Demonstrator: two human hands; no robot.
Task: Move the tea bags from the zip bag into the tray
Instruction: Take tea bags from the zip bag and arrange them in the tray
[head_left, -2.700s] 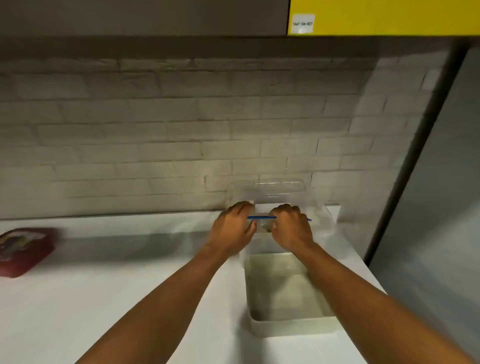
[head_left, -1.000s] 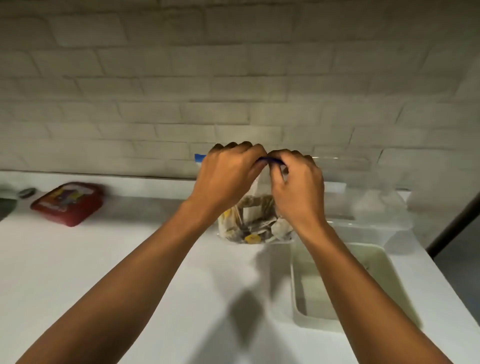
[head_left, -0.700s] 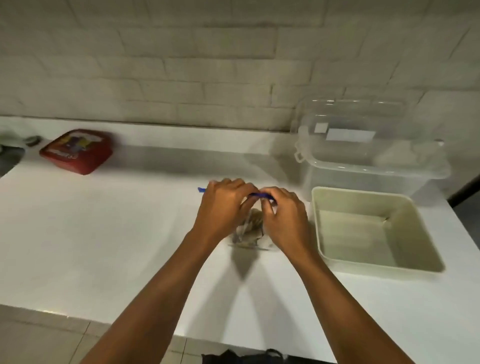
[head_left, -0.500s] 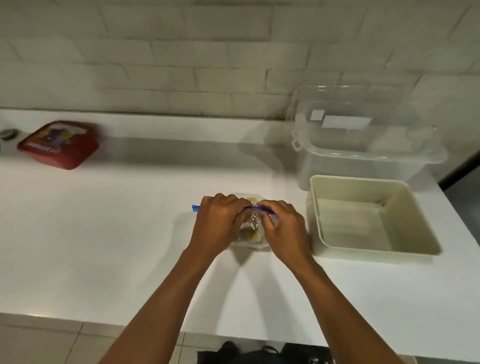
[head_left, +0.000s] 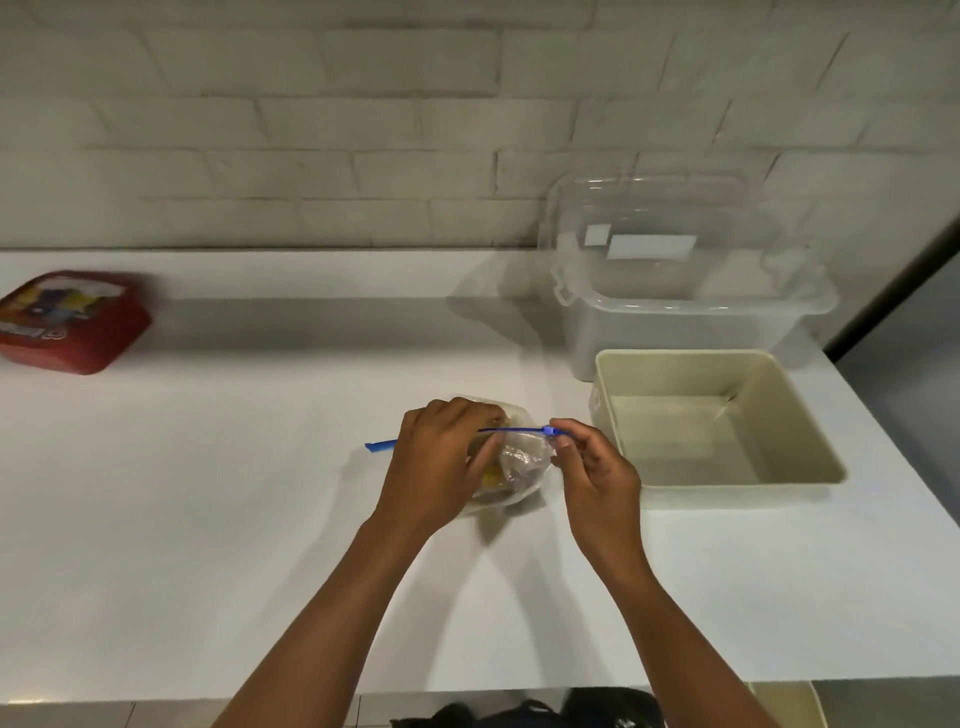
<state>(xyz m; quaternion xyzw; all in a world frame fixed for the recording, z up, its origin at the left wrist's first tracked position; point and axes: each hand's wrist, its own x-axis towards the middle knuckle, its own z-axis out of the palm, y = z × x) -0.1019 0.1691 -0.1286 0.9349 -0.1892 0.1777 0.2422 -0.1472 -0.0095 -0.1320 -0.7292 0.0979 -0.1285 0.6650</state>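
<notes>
Partly hidden behind the left hand (head_left: 441, 457), the zip bag (head_left: 522, 460) sits on the worktop (head_left: 208, 519) beside the tray (head_left: 717, 421); its contents are blurred. Left hand grips the bag's top, right hand (head_left: 592, 467) pinches the blue slider (head_left: 547, 430).

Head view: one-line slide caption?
Both hands, left and right, grip the zip bag beside the empty tray.

White counter (head_left: 208, 519), pale brick wall (head_left: 311, 130), possibly tiled floor (head_left: 62, 714)

The left hand (head_left: 441, 457) hides much of the zip bag (head_left: 519, 467) (contents blurred).
</notes>
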